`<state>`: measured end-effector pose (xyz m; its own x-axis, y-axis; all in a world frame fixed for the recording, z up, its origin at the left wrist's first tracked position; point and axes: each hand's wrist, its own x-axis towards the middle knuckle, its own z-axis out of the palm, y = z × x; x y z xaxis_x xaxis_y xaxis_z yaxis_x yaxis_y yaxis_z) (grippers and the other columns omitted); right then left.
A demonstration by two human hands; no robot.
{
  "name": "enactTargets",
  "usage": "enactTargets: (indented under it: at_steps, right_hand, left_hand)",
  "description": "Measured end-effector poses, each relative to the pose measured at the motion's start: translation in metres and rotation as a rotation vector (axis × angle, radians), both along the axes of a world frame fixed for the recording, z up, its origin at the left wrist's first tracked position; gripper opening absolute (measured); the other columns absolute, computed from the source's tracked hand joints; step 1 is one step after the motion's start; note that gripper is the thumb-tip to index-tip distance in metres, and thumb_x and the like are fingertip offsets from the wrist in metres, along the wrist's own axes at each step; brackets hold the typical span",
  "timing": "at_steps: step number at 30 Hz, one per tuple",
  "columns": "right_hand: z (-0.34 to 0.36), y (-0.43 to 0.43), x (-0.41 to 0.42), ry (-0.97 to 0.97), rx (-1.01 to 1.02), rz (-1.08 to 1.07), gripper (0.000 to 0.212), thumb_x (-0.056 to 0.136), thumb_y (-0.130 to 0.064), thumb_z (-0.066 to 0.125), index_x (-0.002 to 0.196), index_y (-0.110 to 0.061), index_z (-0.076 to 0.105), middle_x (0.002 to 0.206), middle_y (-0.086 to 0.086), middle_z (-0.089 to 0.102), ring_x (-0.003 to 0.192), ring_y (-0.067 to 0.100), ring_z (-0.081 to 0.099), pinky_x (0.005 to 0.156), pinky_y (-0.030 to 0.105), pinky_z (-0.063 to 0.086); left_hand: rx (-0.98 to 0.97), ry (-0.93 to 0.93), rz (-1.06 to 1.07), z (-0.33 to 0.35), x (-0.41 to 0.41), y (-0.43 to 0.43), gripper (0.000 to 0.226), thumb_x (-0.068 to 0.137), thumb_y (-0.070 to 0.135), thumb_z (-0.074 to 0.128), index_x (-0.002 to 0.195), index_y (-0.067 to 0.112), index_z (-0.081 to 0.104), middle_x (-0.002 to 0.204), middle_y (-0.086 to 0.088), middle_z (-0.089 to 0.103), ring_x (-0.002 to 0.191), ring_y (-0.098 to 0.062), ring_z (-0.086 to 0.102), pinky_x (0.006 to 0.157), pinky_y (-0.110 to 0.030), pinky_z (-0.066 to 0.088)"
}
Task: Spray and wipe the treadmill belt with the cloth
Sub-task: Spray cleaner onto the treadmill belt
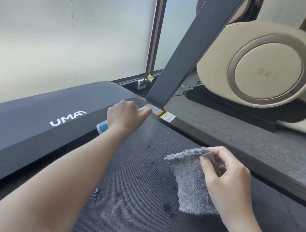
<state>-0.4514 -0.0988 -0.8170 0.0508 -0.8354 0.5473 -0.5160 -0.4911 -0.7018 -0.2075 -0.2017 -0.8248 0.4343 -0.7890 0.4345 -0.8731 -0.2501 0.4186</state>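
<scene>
Nearest, along the bottom of the frame, lies the dark woven-textured treadmill belt [131,222], flecked with small grey clumps of dust and grit [97,191] around its lower middle. At right of centre the person's right hand [225,183] pinches a fluffy grey cloth [189,183] by its upper edge, thumb and curled fingers bunching the top. The rest of the cloth hangs down over the belt; I cannot tell whether its lower edge touches it. A bare forearm runs up from the lower left to the left hand [124,115], just above centre, which is wrapped round a small white spray bottle with a blue label [102,127]. Its base pokes out below the wrist, its top points toward the belt's far right corner, and a faint pale haze shows on the belt just past it. Left of that hand stretches the dark grey motor cover [27,116], with white lettering. Beyond the fingers, orange and white warning stickers [168,117] sit at the foot of a dark slanted upright [195,46]. A grey side rail [260,165] borders the belt on the right, with grey carpet [245,134] past it. A cream massage chair with a round side panel [265,69] fills the upper right, and a frosted glass wall [63,21] the upper left.
</scene>
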Motion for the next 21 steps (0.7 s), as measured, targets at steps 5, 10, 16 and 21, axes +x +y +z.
enactTargets:
  at_steps: [5,10,16,21]
  right_hand:
    - [0.000,-0.010,-0.016,0.012,-0.011,-0.029,0.011,0.082,-0.008,0.066,0.079,-0.019,0.065,0.067,-0.012,0.063,0.068,0.002,0.056,0.059,0.006,0.039]
    - [-0.004,-0.005,-0.024,0.004,-0.006,-0.057,0.010,0.083,-0.010,0.065,0.078,-0.019,0.064,0.065,-0.011,0.061,0.065,0.006,0.054,0.057,0.009,0.039]
    - [-0.008,0.016,-0.036,-0.016,0.008,-0.075,0.008,0.083,-0.010,0.065,0.080,-0.017,0.065,0.069,-0.012,0.063,0.067,0.000,0.055,0.059,0.006,0.038]
    - [-0.011,0.031,-0.039,-0.002,0.036,-0.103,0.007,0.083,-0.012,0.065,0.082,-0.019,0.065,0.072,-0.014,0.064,0.069,-0.003,0.055,0.062,0.005,0.038]
  left_hand:
    - [0.092,0.035,-0.046,-0.005,-0.017,-0.019,0.062,0.087,0.068,0.037,0.054,0.016,0.045,0.065,-0.004,0.053,0.072,-0.028,0.051,0.068,-0.032,0.037]
    - [0.041,0.015,-0.118,-0.014,-0.044,0.000,0.059,0.086,0.057,0.044,0.049,0.010,0.042,0.055,-0.003,0.047,0.067,-0.031,0.052,0.063,-0.032,0.034]
    - [0.147,0.003,-0.188,-0.025,-0.050,0.040,0.064,0.080,0.063,0.036,0.062,0.007,0.062,0.061,-0.004,0.055,0.070,-0.030,0.057,0.061,-0.031,0.035]
    - [0.206,-0.061,-0.182,-0.023,-0.033,0.092,0.065,0.086,0.064,0.041,0.050,0.010,0.046,0.055,-0.004,0.052,0.057,-0.024,0.052,0.054,-0.029,0.031]
